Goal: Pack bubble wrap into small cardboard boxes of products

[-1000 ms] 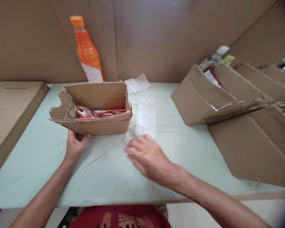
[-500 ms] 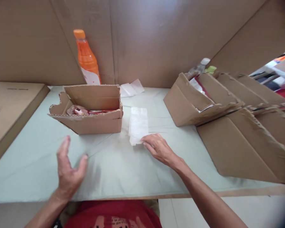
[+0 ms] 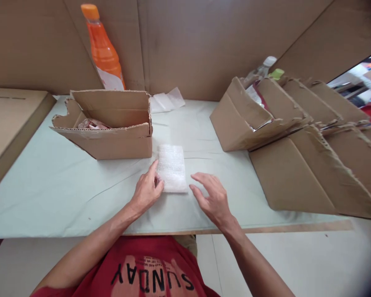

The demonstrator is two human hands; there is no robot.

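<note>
A white bubble-wrap pouch point(image 3: 172, 168) lies flat on the pale green table point(image 3: 49, 185), just in front of an open cardboard box point(image 3: 111, 132). My left hand point(image 3: 146, 190) rests at the pouch's left edge, fingers touching it and only partly spread. My right hand point(image 3: 212, 197) hovers just right of the pouch with fingers stretched out and apart, holding nothing. Red and white packets point(image 3: 91, 123) lie inside the box.
An orange bottle point(image 3: 102, 49) stands behind the box against a cardboard wall. White sheets point(image 3: 165, 100) lie at the back. Slanted cardboard bins point(image 3: 297, 136) fill the right side. A flat cardboard carton point(image 3: 9, 119) sits at the left.
My left hand left the box and came across to the pouch's left edge. My right hand slid the pouch toward me, then let go and drew back to its right.
</note>
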